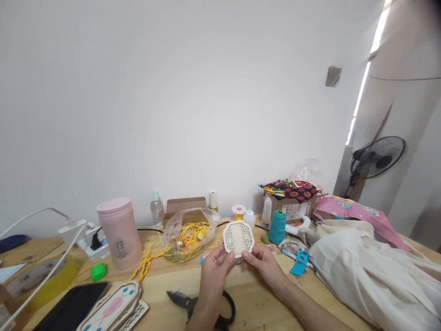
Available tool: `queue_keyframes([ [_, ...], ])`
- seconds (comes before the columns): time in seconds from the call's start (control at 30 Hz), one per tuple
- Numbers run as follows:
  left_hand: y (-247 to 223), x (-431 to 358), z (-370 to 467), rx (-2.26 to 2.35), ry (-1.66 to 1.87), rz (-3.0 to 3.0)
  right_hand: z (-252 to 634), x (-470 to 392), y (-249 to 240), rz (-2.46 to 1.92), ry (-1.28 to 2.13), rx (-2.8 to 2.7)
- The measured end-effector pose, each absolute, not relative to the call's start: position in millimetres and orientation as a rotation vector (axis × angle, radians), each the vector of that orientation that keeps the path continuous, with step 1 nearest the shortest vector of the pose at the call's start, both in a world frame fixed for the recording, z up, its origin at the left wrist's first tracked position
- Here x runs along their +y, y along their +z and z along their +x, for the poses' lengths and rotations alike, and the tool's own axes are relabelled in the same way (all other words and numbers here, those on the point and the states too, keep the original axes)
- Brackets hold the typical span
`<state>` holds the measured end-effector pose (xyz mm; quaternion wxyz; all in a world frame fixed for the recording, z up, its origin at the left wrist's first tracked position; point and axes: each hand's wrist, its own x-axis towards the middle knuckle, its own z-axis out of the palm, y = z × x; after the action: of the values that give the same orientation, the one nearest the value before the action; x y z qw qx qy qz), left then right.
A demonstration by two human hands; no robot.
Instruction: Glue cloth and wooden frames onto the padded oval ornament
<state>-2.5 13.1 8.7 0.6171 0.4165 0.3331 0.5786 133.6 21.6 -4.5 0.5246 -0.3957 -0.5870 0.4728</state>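
Observation:
Between both hands I hold up a pale wooden plaque (238,236), rounded in outline, with cut-out lattice patterns along its left and right sides. My left hand (217,264) pinches its lower left edge. The lower right edge is gripped by my right hand (262,261), thumb on the front face. The fingers behind the plaque are mostly hidden. Black-handled scissors (182,301) lie on the table, partly covered by my left forearm. Behind the plaque stand a white squeeze bottle (250,216) and a spool of yellow thread (238,211).
On the left are a pink canister (120,234), a dark phone (74,303), decorated wooden tags (112,307) and a roll of yellow tape (51,285). A plastic bag of yellow cords (193,232) sits mid-table. To the right are a teal thread cone (277,227) and cream cloth (372,262).

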Motion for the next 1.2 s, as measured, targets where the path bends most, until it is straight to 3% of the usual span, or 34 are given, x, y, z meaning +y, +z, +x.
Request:
queue_keyframes([
  [1.2,12.9,11.5,-4.9,0.755,1.306,0.993,140.9,21.0,5.6,-0.920,1.104,-1.332],
])
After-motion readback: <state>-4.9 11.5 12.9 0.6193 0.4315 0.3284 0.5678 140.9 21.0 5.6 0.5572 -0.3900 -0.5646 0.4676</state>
